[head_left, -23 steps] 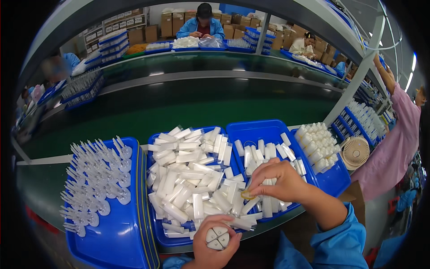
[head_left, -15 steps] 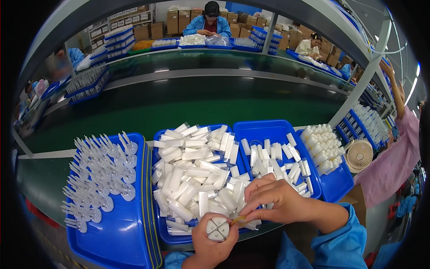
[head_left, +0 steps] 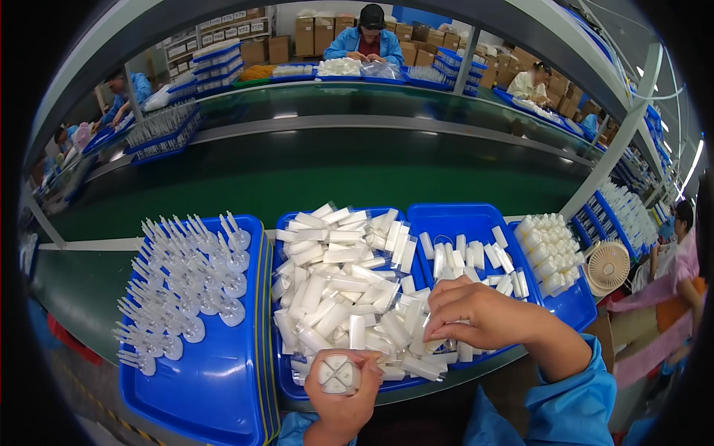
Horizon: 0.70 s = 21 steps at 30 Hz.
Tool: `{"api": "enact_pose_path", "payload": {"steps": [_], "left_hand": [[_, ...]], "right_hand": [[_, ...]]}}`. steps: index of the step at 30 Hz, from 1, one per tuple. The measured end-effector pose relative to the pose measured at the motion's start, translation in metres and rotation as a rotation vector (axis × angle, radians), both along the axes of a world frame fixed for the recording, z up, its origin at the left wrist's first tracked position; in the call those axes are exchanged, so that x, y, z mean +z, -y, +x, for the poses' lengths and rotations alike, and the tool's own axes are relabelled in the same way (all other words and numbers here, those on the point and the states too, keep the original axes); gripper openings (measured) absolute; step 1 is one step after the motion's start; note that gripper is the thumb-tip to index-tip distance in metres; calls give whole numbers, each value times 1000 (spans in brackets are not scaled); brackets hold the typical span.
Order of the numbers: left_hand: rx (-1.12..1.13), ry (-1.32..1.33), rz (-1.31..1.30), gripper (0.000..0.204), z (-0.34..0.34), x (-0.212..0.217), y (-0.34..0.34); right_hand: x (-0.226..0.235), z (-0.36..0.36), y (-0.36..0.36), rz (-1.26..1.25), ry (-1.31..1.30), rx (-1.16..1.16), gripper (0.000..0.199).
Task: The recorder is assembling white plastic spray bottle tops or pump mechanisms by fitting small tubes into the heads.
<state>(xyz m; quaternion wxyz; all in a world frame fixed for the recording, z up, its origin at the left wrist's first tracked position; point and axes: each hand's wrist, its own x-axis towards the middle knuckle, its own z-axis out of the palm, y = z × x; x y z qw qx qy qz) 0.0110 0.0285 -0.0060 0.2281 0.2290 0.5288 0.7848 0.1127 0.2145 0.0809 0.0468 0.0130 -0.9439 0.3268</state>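
My left hand [head_left: 349,405], low in the middle, is wrapped round a bundle of white wedge-shaped pieces [head_left: 336,375]. Their ends face up and together make a rounded shape split by a cross. To the right and a little higher, my right hand [head_left: 483,316] hovers over the edge between two blue trays, thumb and fingers pinched together. Whatever lies in that pinch is too small to make out. Beneath and beyond both hands, white blocks in clear film [head_left: 320,297] are heaped in the middle blue tray [head_left: 281,249]. Fewer white blocks [head_left: 461,256] lie in the blue tray [head_left: 450,213] beside it.
Stacked blue trays [head_left: 190,386] at left carry clear stemmed parts [head_left: 186,275]. At right are a tray of white parts [head_left: 547,245] and a small fan [head_left: 608,266]. A green conveyor [head_left: 335,171] runs behind; a metal post [head_left: 610,156] rises at right. Other people sit beyond.
My right hand has moved up and right, away from the bundle, and the yellowish strip between the hands no longer shows. My left hand still holds the bundle, slightly further left in the picture.
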Motion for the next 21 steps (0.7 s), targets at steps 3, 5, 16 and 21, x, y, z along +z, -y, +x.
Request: {"api": "enact_pose_path", "payload": {"steps": [3,5,16,21], "left_hand": [[58,35,25,17,-4,-3,1],[26,84,40,17,-4,-1,2],[-346,373,102,14,13,12,11],[-692,628,508,18,14,13,13]], "right_hand": [[8,2,-9,20,57,-3,8],[13,1,-21,76,49,-110,8],[-22,0,34,-230,-106,-194,26],[-34,16,61,-942,90,-112,15]]}}
